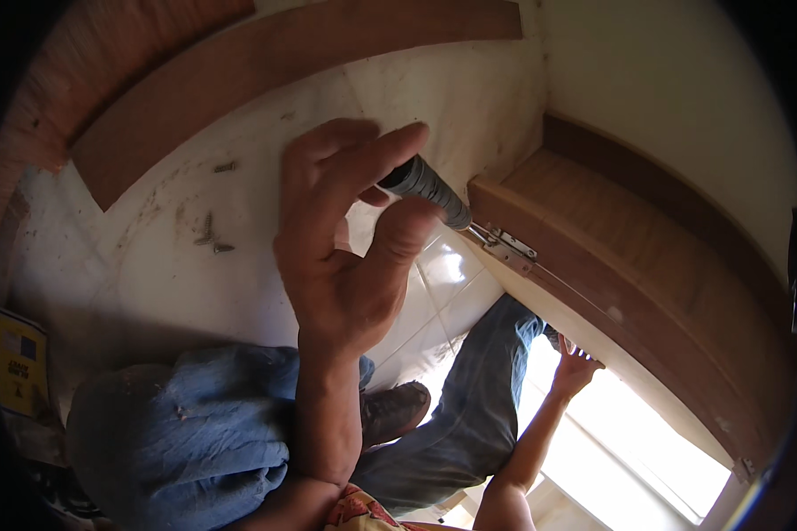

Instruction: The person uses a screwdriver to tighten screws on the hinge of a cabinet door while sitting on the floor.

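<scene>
Holding a black-handled screwdriver [434, 192] at the metal hinge [515, 250], you have its shaft angled down and right toward the front edge of the wooden panel [629, 314]; whether the tip is seated is too small to confirm. Your left hand [345, 270] has its thumb and fingers clamped on the handle from opposite sides, a hold apparently chosen to keep the tool in line with the fitting. Your right hand [577, 372] is at the panel's lower edge, presumably to steady it; whether its fingers grip or merely rest cannot be told. Loose screws [225, 249] lie on the pale, stained surface [239, 292], well apart from the hinge yet seemingly within reach. Beyond them is a wooden plank [310, 53], with a yellow package [24, 358] at far left. Glossy tiles [480, 301] show below the hinge; a pale wall [664, 80] stands behind the panel.
</scene>
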Available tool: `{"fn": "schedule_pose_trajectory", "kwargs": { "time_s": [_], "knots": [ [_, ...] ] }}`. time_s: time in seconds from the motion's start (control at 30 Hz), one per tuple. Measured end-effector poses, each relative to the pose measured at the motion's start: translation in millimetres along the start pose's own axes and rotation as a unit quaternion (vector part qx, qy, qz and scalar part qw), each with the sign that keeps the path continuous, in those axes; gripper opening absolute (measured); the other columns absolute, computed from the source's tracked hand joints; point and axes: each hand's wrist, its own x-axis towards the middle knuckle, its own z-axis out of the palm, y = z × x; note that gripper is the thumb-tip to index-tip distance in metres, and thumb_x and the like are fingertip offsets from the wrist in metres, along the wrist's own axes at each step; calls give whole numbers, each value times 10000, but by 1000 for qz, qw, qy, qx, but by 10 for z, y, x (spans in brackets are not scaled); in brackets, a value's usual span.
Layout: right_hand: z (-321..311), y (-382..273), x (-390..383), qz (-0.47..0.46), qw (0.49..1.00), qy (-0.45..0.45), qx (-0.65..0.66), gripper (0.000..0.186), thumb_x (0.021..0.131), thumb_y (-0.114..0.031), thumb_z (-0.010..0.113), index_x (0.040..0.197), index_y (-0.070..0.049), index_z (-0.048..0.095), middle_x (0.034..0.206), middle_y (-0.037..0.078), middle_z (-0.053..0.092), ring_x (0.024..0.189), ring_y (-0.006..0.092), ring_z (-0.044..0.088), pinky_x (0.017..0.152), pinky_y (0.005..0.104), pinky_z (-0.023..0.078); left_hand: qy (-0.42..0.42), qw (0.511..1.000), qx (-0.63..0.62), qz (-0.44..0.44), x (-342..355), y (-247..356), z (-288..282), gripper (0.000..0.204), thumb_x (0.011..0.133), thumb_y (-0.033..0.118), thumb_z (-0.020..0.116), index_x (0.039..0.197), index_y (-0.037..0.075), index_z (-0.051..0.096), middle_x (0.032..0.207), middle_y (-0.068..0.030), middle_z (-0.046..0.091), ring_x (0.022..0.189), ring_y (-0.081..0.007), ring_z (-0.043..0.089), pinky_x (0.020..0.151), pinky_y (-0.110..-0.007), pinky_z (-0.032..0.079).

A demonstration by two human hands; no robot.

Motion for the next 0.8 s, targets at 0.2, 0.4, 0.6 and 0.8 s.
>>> {"fn": "schedule_pose_trajectory", "kwargs": {
  "time_s": [0.2,0.4,0.6,0.8],
  "knots": [
    [-30,5,40,-6,1000,6,28,697,1019,-640,346,1575,-226,277,1616,66,279,1499,351,249,1131,738,293,22,996,-84,-35,60,4,62,350,974,116,684,1311,26,651,1204,-100,643,1069,-155,613,930,-282,488],
    [-24,41,27,0,1000,20,16,703,1023,-644,337,1585,-228,264,1628,53,269,1509,339,240,1111,739,307,13,998,30,52,8,-46,-1,302,983,79,659,1279,21,673,1157,-87,646,1027,-112,584,880,-262,483],
    [-154,24,47,5,999,-46,-26,730,1013,-656,352,1596,-228,248,1659,48,220,1527,339,206,1112,745,290,21,1000,-10,-21,16,16,31,296,989,74,647,1273,-8,665,1116,-81,652,1001,-111,588,893,-253,471],
    [-162,21,49,3,998,-49,-34,719,1009,-654,367,1587,-237,272,1654,52,235,1521,334,225,1107,745,299,26,999,14,-15,27,34,30,329,959,128,708,1254,-11,675,1110,-85,645,1011,-135,596,925,-261,476]
  ]
}}
